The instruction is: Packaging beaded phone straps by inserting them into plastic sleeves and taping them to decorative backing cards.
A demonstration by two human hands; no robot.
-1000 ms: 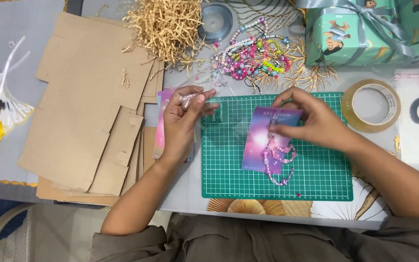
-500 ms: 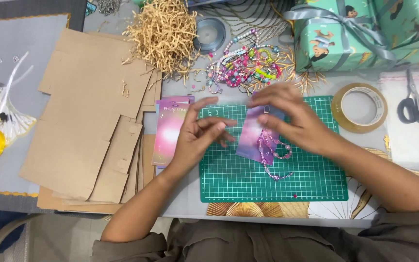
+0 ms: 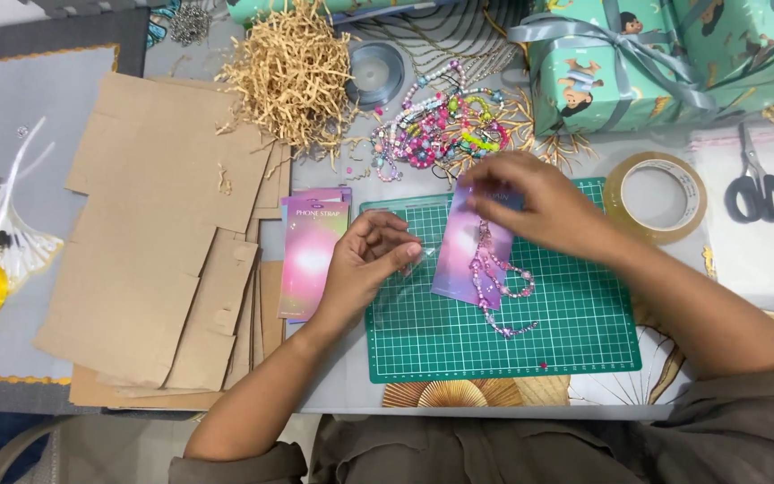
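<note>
My right hand [image 3: 535, 208] pinches the top of a pink and purple backing card [image 3: 461, 260] with a pink beaded strap [image 3: 493, 273] hanging from it, over the green cutting mat [image 3: 575, 332]. Just left of the card, my left hand [image 3: 367, 264] has its fingers curled around a clear plastic sleeve [image 3: 405, 296] that lies on the mat. A small stack of matching pink cards [image 3: 313, 255] rests under the left wrist, beside the mat.
Flat cardboard box blanks [image 3: 150, 242] cover the left. Shredded paper filler [image 3: 293, 76], a pile of beaded strands [image 3: 436, 130] and a ribbon spool [image 3: 376, 73] lie behind the mat. Wrapped green gift boxes [image 3: 665, 63], a tape roll [image 3: 656, 195] and scissors [image 3: 757, 188] sit at the right.
The card with the strap has been lifted and shifted slightly left over the mat. My left hand dropped from the card's edge to the clear sleeve.
</note>
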